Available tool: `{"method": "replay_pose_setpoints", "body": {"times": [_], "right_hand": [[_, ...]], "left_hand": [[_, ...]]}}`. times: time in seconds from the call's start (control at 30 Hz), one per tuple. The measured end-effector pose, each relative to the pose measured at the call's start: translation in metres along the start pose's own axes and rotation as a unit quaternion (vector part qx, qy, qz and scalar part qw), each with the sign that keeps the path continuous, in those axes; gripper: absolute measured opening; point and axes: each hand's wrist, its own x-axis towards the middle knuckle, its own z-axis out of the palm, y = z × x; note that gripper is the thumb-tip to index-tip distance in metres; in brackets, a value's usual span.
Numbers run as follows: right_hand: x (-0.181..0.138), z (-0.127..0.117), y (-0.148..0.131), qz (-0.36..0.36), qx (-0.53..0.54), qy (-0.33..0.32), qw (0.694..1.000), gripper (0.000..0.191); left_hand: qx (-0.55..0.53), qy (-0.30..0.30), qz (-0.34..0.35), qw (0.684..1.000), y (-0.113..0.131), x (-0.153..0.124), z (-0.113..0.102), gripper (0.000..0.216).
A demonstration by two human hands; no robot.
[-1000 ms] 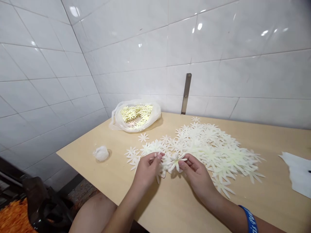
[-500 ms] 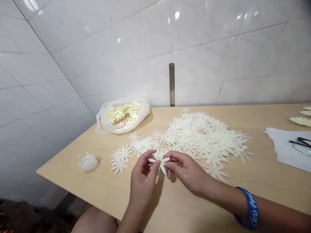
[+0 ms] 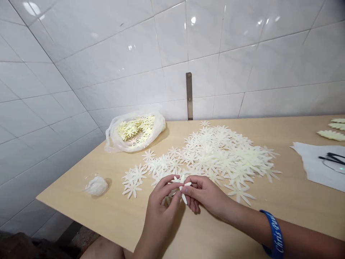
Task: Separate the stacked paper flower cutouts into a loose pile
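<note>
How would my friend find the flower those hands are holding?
Start at the light wooden table by the white tiled wall. Nearer you than the heap of thin white flower shapes, find the bare left hand and bare right hand. They hold the pale, long-petalled flower; the heap's flowers lie loose.

You have two hands at lower centre, one left hand (image 3: 164, 201) and one right hand (image 3: 206, 196), with at least one white flower cut-out (image 3: 184, 198) between them; you can't tell whether it is doubled. Your heap of flowers (image 3: 221, 151) at centre holds dozens, too overlapped to count. You have one plastic bag (image 3: 159, 130) left of centre, its many yellowish flowers also uncountable, one white lump (image 3: 96, 185) at lower left, one metal strip (image 3: 189, 96) with two screws at upper centre, one white sheet (image 3: 307, 162) at right, three pale serrated pieces (image 3: 331, 135) at the right edge, one blue wristband (image 3: 274, 233) at lower right and one surface (image 3: 107, 216).
</note>
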Motion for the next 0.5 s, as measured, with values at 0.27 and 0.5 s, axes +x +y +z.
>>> {"method": "replay_pose_setpoints", "body": {"times": [0.27,0.5], "right_hand": [[-0.002,-0.003,0.002,-0.019,0.0,-0.007,1.0,0.036],[-0.002,-0.014,-0.026,-0.086,-0.004,0.076,0.993,0.03]], "left_hand": [[-0.043,-0.032,-0.015,0.998,-0.003,-0.001,-0.003,0.016],[-0.013,-0.086,0.048,0.995,0.032,0.05,0.016,0.015]]}}
